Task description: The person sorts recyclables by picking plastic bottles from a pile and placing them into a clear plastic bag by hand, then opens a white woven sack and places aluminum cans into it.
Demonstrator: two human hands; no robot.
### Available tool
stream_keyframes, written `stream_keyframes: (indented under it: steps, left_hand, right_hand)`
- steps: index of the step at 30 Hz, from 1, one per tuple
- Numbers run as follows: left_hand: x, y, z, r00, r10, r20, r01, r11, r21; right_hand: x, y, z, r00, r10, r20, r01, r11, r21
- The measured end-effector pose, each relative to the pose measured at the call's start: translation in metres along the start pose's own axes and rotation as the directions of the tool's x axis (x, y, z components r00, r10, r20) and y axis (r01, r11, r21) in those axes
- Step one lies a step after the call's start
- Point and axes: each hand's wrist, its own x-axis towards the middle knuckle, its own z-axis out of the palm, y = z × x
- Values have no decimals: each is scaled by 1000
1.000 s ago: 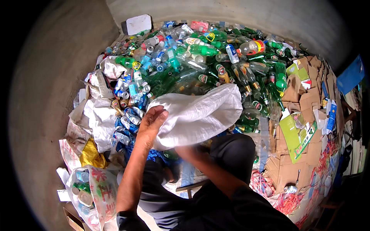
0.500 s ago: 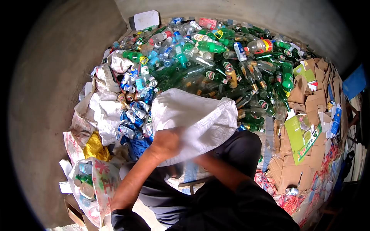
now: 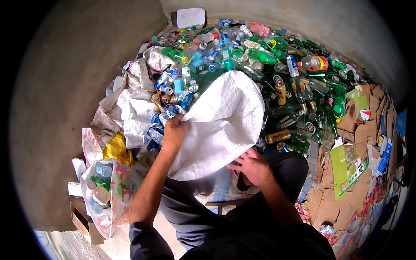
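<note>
A white woven sack (image 3: pixel 221 125) spreads out in front of me, its wide mouth partly opened. My left hand (image 3: pixel 174 132) is closed on the sack's left edge, fingers pinching the cloth. Close to the sack's lower right edge, my right hand (image 3: pixel 252 167) has its fingers apart and palm turned up, near my right knee. Whether its fingertips touch the cloth I cannot tell. Crushed blue and silver cans (image 3: pixel 157 125) lie left of the sack. Green glass bottles (image 3: pixel 299 141) lie to its right.
A heap of plastic bottles (image 3: pixel 260 55) and cans fills the far side. Flattened cardboard (image 3: pixel 318 203) and a green carton (image 3: pixel 344 167) lie at right. A clear printed bag of bottles (image 3: pixel 119 186) stands at left by a cardboard box (image 3: pixel 82 219). A concrete wall (image 3: pixel 78 95) rises on the left.
The sack has swung upward and its mouth has spread wider. My right hand has come out from under it, fingers spread. My left hand still grips its edge. The view has shifted.
</note>
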Motion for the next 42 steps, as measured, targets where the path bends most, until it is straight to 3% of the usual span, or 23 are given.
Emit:
stream_keyframes:
  steps: [2,5,6,7,9,10,11,13,14,18,21,22,26,29,32,33,34,35,36,37,39,42]
  left_hand:
    - [4,-10,0,1000,-18,20,19,999,-39]
    - [-6,-2,6,997,-56,45,64,982,-180]
    - [-1,-9,6,998,-53,22,56,980,-190]
    - [2,-12,5,999,-51,-2,49,979,-200]
    - [-1,34,-17,989,-150,7,146,944,-295]
    - [8,43,-36,990,-137,16,129,881,-455]
    - [6,67,-51,993,-97,-70,47,857,-513]
    - [43,36,-116,991,-29,-132,-67,740,-669]
    - [35,47,-121,980,-38,-197,-112,709,-696]
    - [23,53,-135,957,-51,-285,-193,621,-760]
    - [26,38,-142,952,-62,-301,-200,619,-760]
    - [26,33,-144,966,-52,-253,-160,648,-744]
    - [11,32,-143,947,-120,-299,-109,754,-648]
    - [5,28,-155,944,-154,-291,-59,791,-609]
    - [-9,36,-167,938,-161,-307,-46,820,-571]
    - [-12,42,-172,925,-166,-341,-59,824,-563]
    - [-16,43,-184,949,-100,-298,-99,805,-585]
    - [-19,51,-193,908,-86,-411,-169,822,-544]
    - [-17,45,-219,900,-81,-428,-197,799,-568]
    - [-26,54,-221,871,28,-490,-329,773,-543]
    - [-40,74,-231,819,2,-574,-391,734,-555]
    - [-60,91,-227,696,-84,-713,-480,685,-548]
  right_hand:
    - [-1,-17,21,998,-40,-55,39,999,-13]
    - [25,-25,46,927,-34,-374,-7,994,-106]
    - [44,-9,33,845,-232,-482,117,959,-258]
    - [51,-10,30,857,-353,-375,260,925,-278]
    - [80,0,-15,770,-436,-467,248,878,-411]
    - [93,-1,-42,714,-420,-560,215,893,-396]
    - [99,-6,-63,649,-402,-646,186,907,-378]
    - [84,-22,-72,693,-319,-647,162,943,-292]
    - [81,-29,-58,723,-254,-642,245,964,-105]
    - [84,-31,-32,843,-278,-460,298,954,-30]
    - [96,-28,-26,776,-311,-549,302,947,-110]
    - [101,-30,-19,743,-287,-605,237,958,-163]
    - [108,-27,25,899,-271,-343,222,959,-174]
    - [125,-22,30,923,-250,-292,127,915,-383]
    - [136,-32,56,963,-217,-163,132,900,-415]
    - [147,-34,63,962,-189,-195,92,903,-420]
    - [149,-36,81,961,-212,-178,123,902,-414]
    - [151,-40,98,958,-237,-160,154,899,-409]
    - [160,-43,104,978,-197,-62,161,915,-369]
    - [168,-45,107,986,-160,40,164,930,-329]
    - [165,-54,121,977,-67,202,122,954,-273]
    - [180,-48,92,959,50,280,-4,987,-162]
